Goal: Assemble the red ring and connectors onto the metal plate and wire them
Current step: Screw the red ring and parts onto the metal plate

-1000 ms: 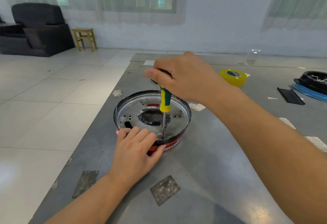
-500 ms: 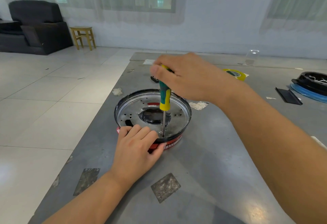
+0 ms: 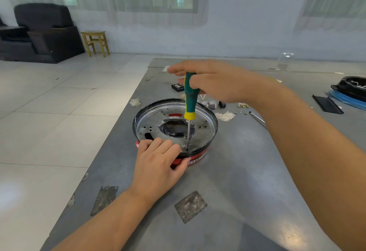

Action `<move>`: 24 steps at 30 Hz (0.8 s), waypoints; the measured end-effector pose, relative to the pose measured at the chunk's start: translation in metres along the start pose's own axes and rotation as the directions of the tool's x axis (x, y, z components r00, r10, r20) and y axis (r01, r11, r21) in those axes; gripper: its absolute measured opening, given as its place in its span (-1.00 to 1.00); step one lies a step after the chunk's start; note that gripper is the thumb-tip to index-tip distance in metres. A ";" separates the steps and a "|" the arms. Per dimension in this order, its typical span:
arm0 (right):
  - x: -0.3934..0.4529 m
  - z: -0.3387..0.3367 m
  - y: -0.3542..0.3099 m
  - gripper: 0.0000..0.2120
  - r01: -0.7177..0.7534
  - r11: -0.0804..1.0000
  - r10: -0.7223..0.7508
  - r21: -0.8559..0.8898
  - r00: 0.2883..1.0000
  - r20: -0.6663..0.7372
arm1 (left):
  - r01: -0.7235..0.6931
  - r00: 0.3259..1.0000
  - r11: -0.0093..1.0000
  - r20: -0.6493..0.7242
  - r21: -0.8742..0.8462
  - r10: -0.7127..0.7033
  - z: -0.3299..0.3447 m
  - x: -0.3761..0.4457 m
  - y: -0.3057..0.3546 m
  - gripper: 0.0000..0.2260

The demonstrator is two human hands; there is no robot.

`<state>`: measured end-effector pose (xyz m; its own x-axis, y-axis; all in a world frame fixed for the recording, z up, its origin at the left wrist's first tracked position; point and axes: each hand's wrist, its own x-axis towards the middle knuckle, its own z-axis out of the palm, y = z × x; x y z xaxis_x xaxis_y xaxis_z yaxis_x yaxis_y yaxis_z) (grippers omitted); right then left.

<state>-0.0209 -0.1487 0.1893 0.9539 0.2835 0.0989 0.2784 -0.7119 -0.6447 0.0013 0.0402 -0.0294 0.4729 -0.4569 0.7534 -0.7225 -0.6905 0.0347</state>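
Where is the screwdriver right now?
The screwdriver stands upright in the middle of the head view, held by the right hand, its tip on the near edge of the metal plate, beside the left hand.

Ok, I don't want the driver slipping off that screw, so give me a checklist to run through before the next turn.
1. Screwdriver upright over the screw: ok, shaft stands near vertical.
2. Tip seated in the screw head: cannot tell, too small to see.
3. Right hand firmly round the handle: not ok, the forefinger is stretched out.
4. Left hand steadying the work: ok, fingers rest on the metal plate, thumb on the red ring.
5. Left fingers clear of the tip: not ok, they lie right beside it.
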 end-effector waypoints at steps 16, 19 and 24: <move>-0.008 -0.011 0.006 -0.87 0.063 0.997 -0.066 -0.049 0.997 -0.045 | -0.008 1.000 1.000 -0.007 0.001 0.008 -0.002 0.001 0.000 -0.73; -0.006 0.001 0.007 -0.63 0.050 0.844 -0.197 -0.534 0.955 -0.222 | -0.010 1.000 1.000 -0.006 0.000 0.010 -0.001 0.000 -0.001 -0.73; -0.007 -0.005 -0.001 -0.60 -0.039 0.999 0.039 -0.006 0.999 0.034 | -0.007 1.000 1.000 -0.009 0.007 0.007 0.002 0.000 -0.001 -0.73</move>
<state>-0.0270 -0.1531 0.1925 0.9598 0.2766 0.0478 0.2413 -0.7261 -0.6439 0.0029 0.0406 -0.0307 0.4632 -0.4568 0.7595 -0.7225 -0.6909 0.0250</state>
